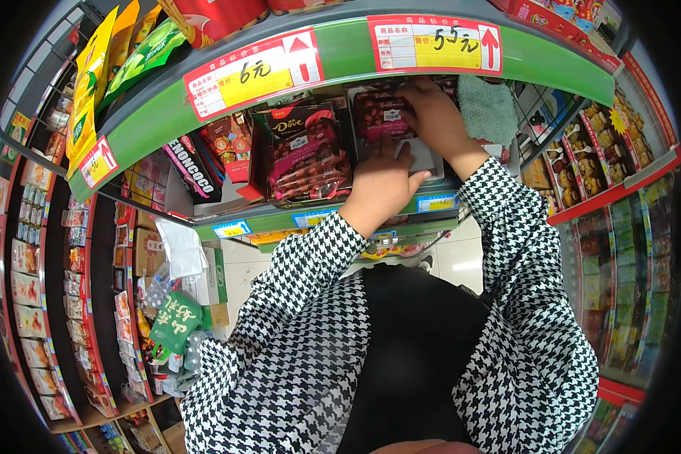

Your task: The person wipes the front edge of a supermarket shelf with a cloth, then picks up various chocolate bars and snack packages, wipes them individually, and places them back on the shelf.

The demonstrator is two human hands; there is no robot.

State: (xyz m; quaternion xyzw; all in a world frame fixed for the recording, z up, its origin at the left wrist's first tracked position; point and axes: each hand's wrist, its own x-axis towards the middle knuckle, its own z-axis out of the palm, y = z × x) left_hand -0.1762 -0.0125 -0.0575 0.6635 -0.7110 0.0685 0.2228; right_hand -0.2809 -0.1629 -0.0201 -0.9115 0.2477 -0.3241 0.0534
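Both of my hands reach into a store shelf, under the green front edge of the shelf above. My left hand lies palm down with its fingers on packs of hazelnut chocolate in an open carton. At the far side of the same packs is my right hand, its fingers bent over their right edge; whether it grips one I cannot tell. Left of my hands stands a Dove carton holding more hazelnut chocolate packs. A pale green cloth lies just right of my right wrist.
The upper shelf's green edge with price tags overhangs my hands. Farther left are a black Enoncoco box and red boxes. Yellow snack bags hang over the upper left. Bags and cartons lie on the floor at left.
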